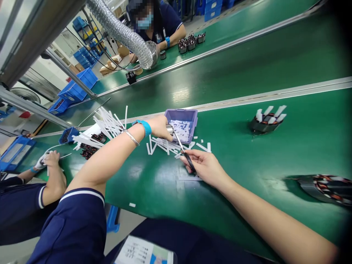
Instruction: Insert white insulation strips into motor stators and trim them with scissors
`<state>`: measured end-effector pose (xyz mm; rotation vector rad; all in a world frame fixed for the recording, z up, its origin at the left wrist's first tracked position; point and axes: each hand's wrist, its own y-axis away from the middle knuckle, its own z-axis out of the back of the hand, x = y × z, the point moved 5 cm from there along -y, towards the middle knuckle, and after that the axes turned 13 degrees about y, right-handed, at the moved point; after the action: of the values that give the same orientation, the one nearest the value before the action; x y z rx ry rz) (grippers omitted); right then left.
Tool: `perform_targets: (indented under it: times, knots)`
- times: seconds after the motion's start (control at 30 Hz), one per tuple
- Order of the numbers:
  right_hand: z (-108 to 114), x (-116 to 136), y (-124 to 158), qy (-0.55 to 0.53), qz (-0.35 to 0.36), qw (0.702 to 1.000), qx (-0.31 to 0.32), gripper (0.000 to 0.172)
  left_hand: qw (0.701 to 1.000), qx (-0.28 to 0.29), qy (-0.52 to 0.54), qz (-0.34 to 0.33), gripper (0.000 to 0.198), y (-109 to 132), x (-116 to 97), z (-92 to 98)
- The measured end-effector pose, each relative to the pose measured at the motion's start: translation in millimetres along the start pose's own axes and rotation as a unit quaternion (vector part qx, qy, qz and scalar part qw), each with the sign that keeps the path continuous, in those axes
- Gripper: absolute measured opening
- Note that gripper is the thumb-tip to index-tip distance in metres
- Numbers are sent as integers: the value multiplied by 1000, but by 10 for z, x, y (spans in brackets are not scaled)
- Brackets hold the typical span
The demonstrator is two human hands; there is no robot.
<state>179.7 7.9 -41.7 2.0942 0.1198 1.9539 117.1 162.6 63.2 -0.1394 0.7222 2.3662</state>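
Note:
My right hand (pixel 202 165) is closed round the black handle of a pair of scissors (pixel 189 161), whose blades point up and left. Over the near left corner of a purple bin (pixel 194 126), my left hand (pixel 162 128) is wrapped round a small silvery cylinder (pixel 169 129), close to the scissor tips. Short white pieces (pixel 181 130) fill the bin. White strips (pixel 167 145) lie scattered on the green table below both hands. What else my left fingers hold is hidden.
Long white strips (pixel 110 124) and dark wound parts (pixel 88 150) sit at the left. A wound ring with white tabs (pixel 265 123) stands at the right, another ring (pixel 330 189) nearer. A silver duct (pixel 123 33) hangs above. People sit across and at the left.

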Motion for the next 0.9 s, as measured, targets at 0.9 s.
perform_targets:
  times: [0.9]
  knots:
    - [-115,112,323,66,27,997,40,46,972,5,221,-84,37,377,-33,-106]
